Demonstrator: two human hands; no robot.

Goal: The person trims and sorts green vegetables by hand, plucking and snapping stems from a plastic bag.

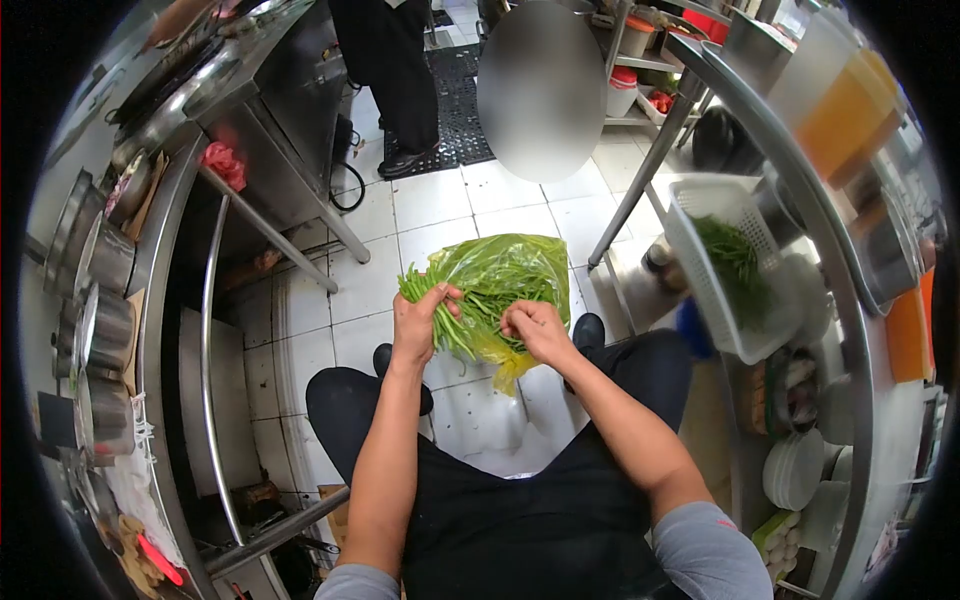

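Observation:
Between my knees is a translucent yellow-green plastic bag (540,255), lying open with a heap of long green beans (482,304) in it. My left hand (420,318) is closed round a bunch of the beans at the bag's left side, their ends sticking out past the fingers. Over the right part of the heap, my right hand (533,328) has its fingers curled together in a pinch. Whatever lies between those fingertips is too small or hidden to make out. Some bean ends hang below my left hand, near the bag's crumpled yellow edge.
To the right, a metal rack (790,160) holds a white plastic basket (735,300) with green vegetables and stacked plates (793,470). Pots (108,335) line a steel counter at left. Ahead, a person in black trousers (400,70) stands by a black mat (458,100); a grey blur covers part of the view.

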